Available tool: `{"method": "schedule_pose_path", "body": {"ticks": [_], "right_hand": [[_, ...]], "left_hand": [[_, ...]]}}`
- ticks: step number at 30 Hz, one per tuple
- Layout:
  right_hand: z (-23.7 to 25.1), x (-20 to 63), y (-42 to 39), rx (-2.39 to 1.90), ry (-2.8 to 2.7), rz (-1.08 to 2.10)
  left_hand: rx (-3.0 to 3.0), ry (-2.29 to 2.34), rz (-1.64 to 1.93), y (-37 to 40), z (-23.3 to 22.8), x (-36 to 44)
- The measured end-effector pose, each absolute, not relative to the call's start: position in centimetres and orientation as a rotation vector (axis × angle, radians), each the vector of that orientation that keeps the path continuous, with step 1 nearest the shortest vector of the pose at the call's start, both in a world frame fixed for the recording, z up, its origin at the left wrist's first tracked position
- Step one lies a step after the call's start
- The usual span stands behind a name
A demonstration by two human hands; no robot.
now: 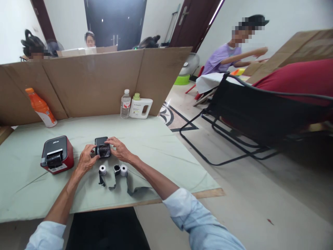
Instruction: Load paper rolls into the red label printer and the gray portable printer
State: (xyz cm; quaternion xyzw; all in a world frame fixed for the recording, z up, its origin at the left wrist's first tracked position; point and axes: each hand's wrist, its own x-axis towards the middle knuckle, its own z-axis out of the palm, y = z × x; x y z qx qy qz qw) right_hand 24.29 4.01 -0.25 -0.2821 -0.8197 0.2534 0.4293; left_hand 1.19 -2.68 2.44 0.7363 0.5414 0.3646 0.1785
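A small black boxy label printer (103,148) with its lid tipped open sits near the middle of the tabletop (161,152), which is covered in a pale green cloth. The lid stands up at the far side; the open cavity shows a dark, glossy inside, and what lies in it cannot be made out. The left hand (85,160) holds the printer's left side, thumb and fingers closed on it. The right hand (118,148) lies over the right side and top, fingers curled onto the body, so both grips are closed on the small printer.

Just nearer the front edge lie three small rolls: a white paper roll (103,169) on the left, a black-cored roll (117,169) in the middle and another white roll (124,169) touching it. Dark grey strips (135,190) trail from them toward the front edge.

Toward the left edge stands a red box-shaped printer with a black top (57,154), well apart from the hands. At the far side, against a brown cardboard screen (91,83), an orange drink bottle (41,107) leans tilted at the left; it looks mostly full of orange liquid. Near the far right corner a clear plastic water bottle (125,103) stands upright just beside a white handled jug with a green cap (141,107); its fill cannot be told.

Other people sit behind the screen and at the right.
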Motion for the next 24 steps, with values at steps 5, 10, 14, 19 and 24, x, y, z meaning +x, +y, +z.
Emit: {"method": "schedule_pose_path", "body": {"ticks": [5,10,14,19,24], "right_hand": [[-0.3,24.3,3.6,-0.746,-2.157,0.472],[-0.3,23.6,3.4,-0.791,-2.045,0.462],[-0.5,23.8,3.0,-0.748,-2.060,0.475],[-0.9,24.0,2.8,-0.865,-2.004,0.658],[-1.3,24.0,2.8,-0.907,-2.019,0.832]], "left_hand": [[2.075,1.525,1.054,-2.8,2.3,1.2],[2.047,1.525,1.085,-2.8,1.8,0.9],[1.948,1.594,1.141,-1.6,1.2,0.5],[1.734,1.663,1.112,1.4,0.9,0.4],[1.607,1.696,1.041,2.9,0.9,0.5]]}}
